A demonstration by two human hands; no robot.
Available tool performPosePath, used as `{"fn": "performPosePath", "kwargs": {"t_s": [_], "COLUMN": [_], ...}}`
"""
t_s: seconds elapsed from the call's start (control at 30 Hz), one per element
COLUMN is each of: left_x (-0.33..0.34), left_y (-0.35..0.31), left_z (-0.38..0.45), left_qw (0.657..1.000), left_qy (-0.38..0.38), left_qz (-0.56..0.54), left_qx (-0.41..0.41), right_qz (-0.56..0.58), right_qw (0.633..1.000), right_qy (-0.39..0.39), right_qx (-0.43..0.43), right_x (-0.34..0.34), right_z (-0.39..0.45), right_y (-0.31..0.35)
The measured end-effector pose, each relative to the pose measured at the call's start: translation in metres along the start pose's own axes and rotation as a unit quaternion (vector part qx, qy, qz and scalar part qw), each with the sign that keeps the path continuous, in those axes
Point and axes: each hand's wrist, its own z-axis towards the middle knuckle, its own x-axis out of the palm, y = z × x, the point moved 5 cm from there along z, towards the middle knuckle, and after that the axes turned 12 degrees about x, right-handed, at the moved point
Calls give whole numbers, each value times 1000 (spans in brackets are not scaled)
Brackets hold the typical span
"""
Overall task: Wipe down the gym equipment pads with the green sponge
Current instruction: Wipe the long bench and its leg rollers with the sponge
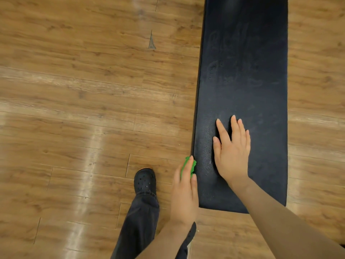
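Observation:
A long black padded bench pad (252, 62) runs from the top of the view down to its near end at lower right. My left hand (184, 191) holds the green sponge (192, 166) against the pad's left side edge near the close end; only the sponge's tip shows past my fingers. On top of the pad, my right hand (231, 148) lies flat with its fingers spread, holding nothing. Faint wet smears mark the pad's surface farther up.
Wooden plank floor (84, 109) surrounds the pad on both sides, with glare streaks at left. My leg in dark trousers and a black clog (144, 181) stands on the floor just left of my left hand.

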Motion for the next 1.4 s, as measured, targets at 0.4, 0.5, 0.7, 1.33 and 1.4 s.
{"fn": "performPosePath", "kwargs": {"t_s": [0.4,0.5,0.7,1.33,1.4], "left_x": [9,8,-9,-71,-63], "left_y": [-13,-13,-23,-175,-180], "left_z": [6,-16,-25,177,211], "left_qw": [993,994,990,996,997], "left_qy": [-88,-65,-21,-66,-52], "left_qz": [41,57,54,57,49], "left_qx": [-63,-62,-131,-27,-26], "right_qz": [-19,-27,-32,16,7], "right_qw": [997,996,994,995,996], "right_qy": [70,85,107,89,78], "right_qx": [-24,-16,5,44,48], "right_x": [-14,-21,-57,-170,-165], "right_z": [-48,-60,-62,75,102], "right_y": [-26,-29,-28,-28,-28]}}
